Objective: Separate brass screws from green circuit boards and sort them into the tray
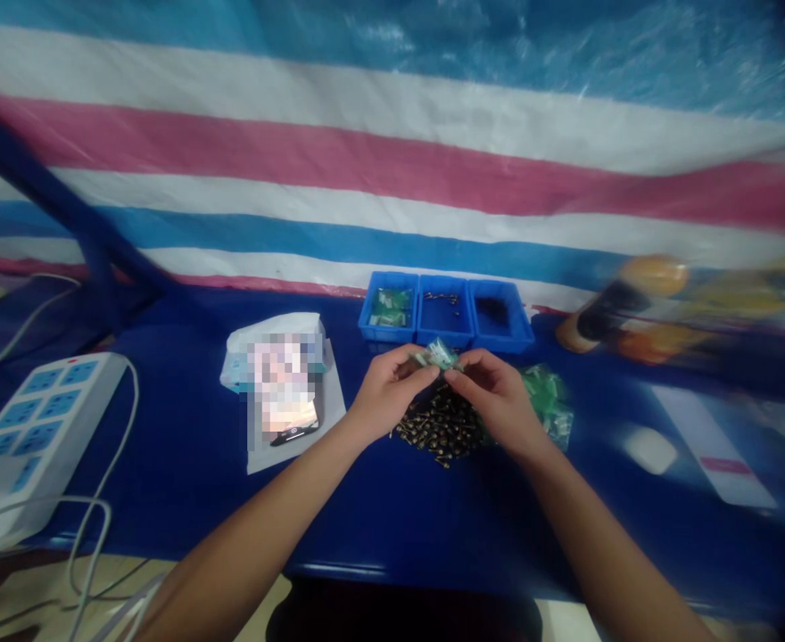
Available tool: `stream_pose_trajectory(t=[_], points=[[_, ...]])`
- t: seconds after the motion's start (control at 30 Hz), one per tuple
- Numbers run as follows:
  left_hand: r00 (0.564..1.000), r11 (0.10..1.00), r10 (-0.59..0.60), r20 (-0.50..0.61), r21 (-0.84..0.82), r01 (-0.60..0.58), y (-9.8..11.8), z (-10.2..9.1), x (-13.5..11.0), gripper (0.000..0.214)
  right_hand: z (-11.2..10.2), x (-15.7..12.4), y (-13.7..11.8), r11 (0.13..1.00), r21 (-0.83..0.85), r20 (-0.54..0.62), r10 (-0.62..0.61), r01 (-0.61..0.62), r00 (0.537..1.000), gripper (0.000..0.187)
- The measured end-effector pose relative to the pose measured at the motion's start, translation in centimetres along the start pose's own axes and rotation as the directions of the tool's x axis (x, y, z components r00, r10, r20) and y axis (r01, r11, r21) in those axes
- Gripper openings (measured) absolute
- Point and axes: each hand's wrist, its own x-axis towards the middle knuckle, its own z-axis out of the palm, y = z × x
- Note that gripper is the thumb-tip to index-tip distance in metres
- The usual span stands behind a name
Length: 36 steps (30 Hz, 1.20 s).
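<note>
Between them, my left hand (393,385) and my right hand (492,390) pinch a small clear plastic bag (441,354) with a greenish tint. Both thumbs press on its near edge, and the fingers behind it are partly hidden. Right below the hands lies a heap of small dark and brass-coloured metal parts (442,428), too small to name exactly. More small green and clear plastic bags (549,401) lie in a pile just right of my right hand. Behind the hands stands a blue three-part tray (444,334); its left compartment holds similar green bags (392,306).
To the left, a lit phone (292,419) leans on a white pack (276,334). A white power strip (41,428) with loose cables sits at far left. Rightward are a blurred bottle (593,312), a white rounded object (650,448) and a flat white box (714,446).
</note>
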Motion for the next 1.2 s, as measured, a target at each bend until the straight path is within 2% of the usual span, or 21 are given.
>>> stream_pose_trajectory(t=[0.27, 0.43, 0.8, 1.03, 1.2], points=[[0.999, 0.999, -0.051, -0.014, 0.012, 0.052, 0.1, 0.1, 0.0, 0.022, 0.1, 0.0, -0.3, 0.999, -0.034, -0.017, -0.002, 0.001, 1.0, 0.028], [0.999, 0.998, -0.053, 0.009, -0.014, 0.053, -0.1, 0.2, -0.1, 0.02, 0.1, 0.0, -0.3, 0.998, -0.062, -0.016, -0.006, 0.005, 1.0, 0.027], [0.999, 0.999, -0.019, -0.047, 0.032, 0.02, -0.5, 0.0, 0.2, 0.025, -0.6, 0.2, 0.2, 0.981, -0.186, -0.014, -0.051, 0.047, 0.999, 0.026], [0.998, 0.997, -0.044, -0.05, 0.066, 0.048, -0.9, 0.0, 0.1, 0.021, -0.3, 0.0, 0.0, 0.989, -0.139, 0.054, -0.038, 0.045, 0.998, 0.025], [0.998, 0.993, -0.049, -0.045, 0.108, 0.054, -0.8, 0.0, 0.1, 0.022, 0.0, -0.1, -0.2, 0.986, -0.157, 0.025, -0.043, 0.046, 0.999, 0.022]])
